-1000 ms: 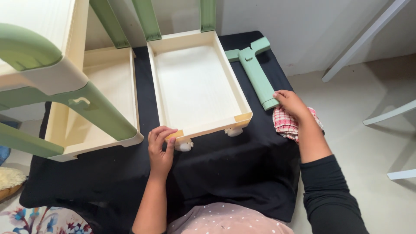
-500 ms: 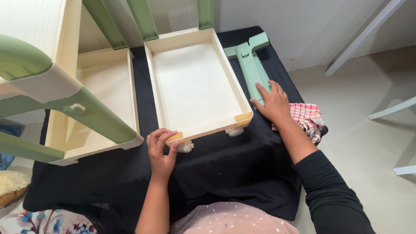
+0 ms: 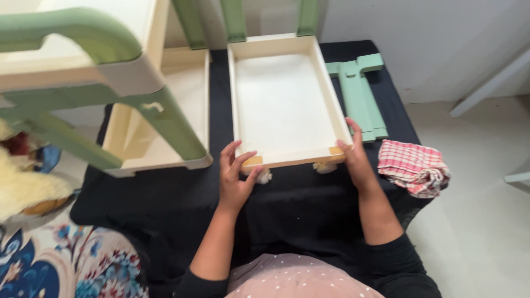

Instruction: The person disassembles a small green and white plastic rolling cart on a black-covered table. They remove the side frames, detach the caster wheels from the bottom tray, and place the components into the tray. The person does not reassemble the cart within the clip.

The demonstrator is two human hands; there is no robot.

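This looks like a room in a home. A floral-patterned rug (image 3: 61,259) lies near left on the floor, beside a fluffy cream cushion (image 3: 25,185). A red-checked cloth (image 3: 414,165) rests right, on the black fabric sheet (image 3: 298,198).
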